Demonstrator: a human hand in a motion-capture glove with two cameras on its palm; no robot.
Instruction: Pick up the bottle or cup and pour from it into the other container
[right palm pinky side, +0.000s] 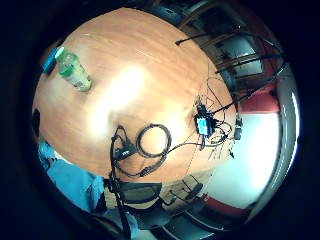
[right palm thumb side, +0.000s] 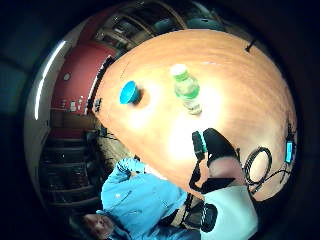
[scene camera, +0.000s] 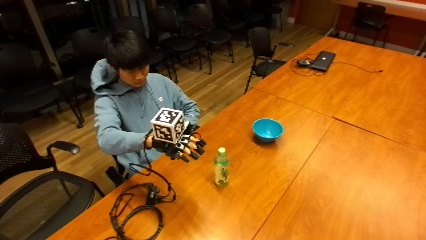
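— Where's the bottle?

— The clear plastic bottle (scene camera: 221, 167) with the green cap and green label stands upright on the wooden table (scene camera: 346, 165), out in front of me. Past it, apart from it on the same table, sits the blue bowl (scene camera: 267, 129), open side up.

— And your gloved hand?

— My right hand (scene camera: 178, 142) is raised above the table edge near my chest, beside the bottle but not touching it. The fingers are spread and relaxed; I'm holding nothing.

— What else is on the table?

— A coil of black cable (scene camera: 136, 212) lies near the edge beside me. On the far table section there's a closed laptop (scene camera: 323, 60) with cords around it. Black chairs (scene camera: 263, 47) stand behind the tables.
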